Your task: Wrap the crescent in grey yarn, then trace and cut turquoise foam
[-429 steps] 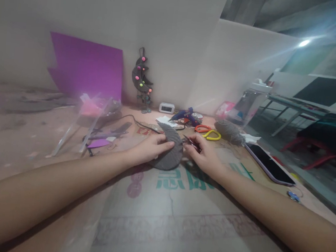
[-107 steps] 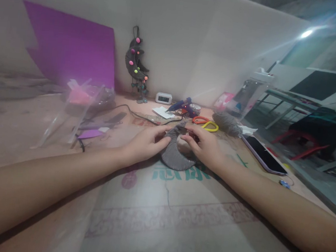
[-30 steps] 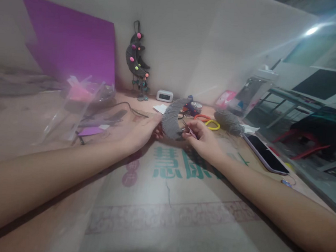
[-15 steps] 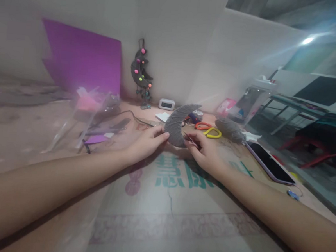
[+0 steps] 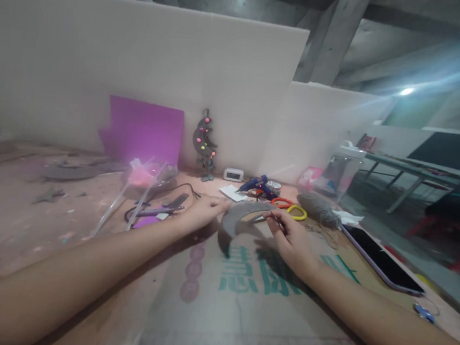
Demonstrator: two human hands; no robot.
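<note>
A grey yarn-wrapped crescent (image 5: 237, 219) is held just above a cardboard sheet with green printed characters (image 5: 244, 281). My left hand (image 5: 204, 214) reaches to its left edge with fingers stretched out, the fingertips touching it. My right hand (image 5: 290, 239) is closed in a pinch at the crescent's upper right tip, with a thin tool that I cannot make out clearly showing between the fingers. The crescent's lower tip hangs free and casts a shadow on the cardboard.
Behind the hands lie a blue glue gun (image 5: 257, 185), orange and yellow loops (image 5: 290, 206), a grey yarn ball (image 5: 317, 209) and a phone (image 5: 379, 255). A purple sheet (image 5: 145, 130), a dark moon ornament (image 5: 204, 140), a white clock (image 5: 233, 174) and a clear bottle (image 5: 340, 174) stand by the wall.
The view has tilted up and pulled back. The crescent has turned from upright to lying nearly flat, with my right hand now at its upper tip and my left fingers stretched out.
</note>
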